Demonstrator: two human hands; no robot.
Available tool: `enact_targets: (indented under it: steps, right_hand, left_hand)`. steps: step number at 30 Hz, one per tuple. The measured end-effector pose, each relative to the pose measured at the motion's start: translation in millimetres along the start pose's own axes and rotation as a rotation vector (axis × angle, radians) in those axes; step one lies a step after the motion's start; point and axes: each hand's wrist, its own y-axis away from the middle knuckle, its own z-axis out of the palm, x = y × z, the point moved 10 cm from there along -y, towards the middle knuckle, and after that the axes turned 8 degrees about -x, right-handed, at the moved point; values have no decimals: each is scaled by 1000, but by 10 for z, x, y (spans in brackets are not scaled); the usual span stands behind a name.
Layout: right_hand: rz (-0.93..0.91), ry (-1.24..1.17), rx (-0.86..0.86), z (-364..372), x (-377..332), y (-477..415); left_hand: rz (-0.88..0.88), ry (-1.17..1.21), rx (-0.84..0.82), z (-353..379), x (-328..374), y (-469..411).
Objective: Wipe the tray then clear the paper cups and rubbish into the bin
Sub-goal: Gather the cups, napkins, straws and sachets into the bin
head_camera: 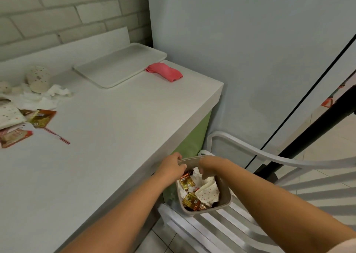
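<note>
bin [224, 192], grey-brown, set on the slatted seat of a white chair [221, 226], right under both hands. inside: gold wrappers [190, 199], crumpled white paper [196, 173] and a squashed dotted paper cup [209, 192]. left hand [171, 166] at the bin's far left corner, fingers curled round the rim, gripping it. right hand [209, 165] over the far rim just beside the left, fingers bent down into the bin above the white paper; cannot tell whether pinching anything. both forearms bare, reaching in from the near side. worktop [119, 129] to the left of the hands, white, its edge close by the left hand. well beyond the hands on it, cream tray [119, 66] lying flat near the back wall, folded pink cloth [164, 72] against its right end. far to the left of the hands, more rubbish: dotted paper cups [38, 79] lying over, crumpled tissues [57, 91], red and gold packets [41, 118], a red-striped straw [57, 136].
</note>
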Motion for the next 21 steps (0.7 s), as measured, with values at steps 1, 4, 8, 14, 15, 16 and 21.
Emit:
enact_targets:
  steps: [1,4,8,14,15,16,21]
  right_hand:
    - [-1,16,-11,-112,-78,79]
    - [35,63,11,-549,-314,352]
    - [24,86,169,-1246,-726,728]
    - [-90,48,383,-1851,-1579,991]
    - [-114,30,412,-1898,-1745,989]
    - [-136,9,436,-1946,-1926,981]
    - [-223,-83,468,-2054,-2691,698]
  left_hand:
    - [38,23,37,-91,64,57]
    - [154,65,194,-459,235,280]
    - [234,135,440,-1099,253,635]
    - [186,105,604,-1923,-303,997]
    - [152,81,604,-2018,-444,1023]
    - [110,54,601,-2116,-604,1050]
    - [-86,-34,603,-2492,-1346,1270]
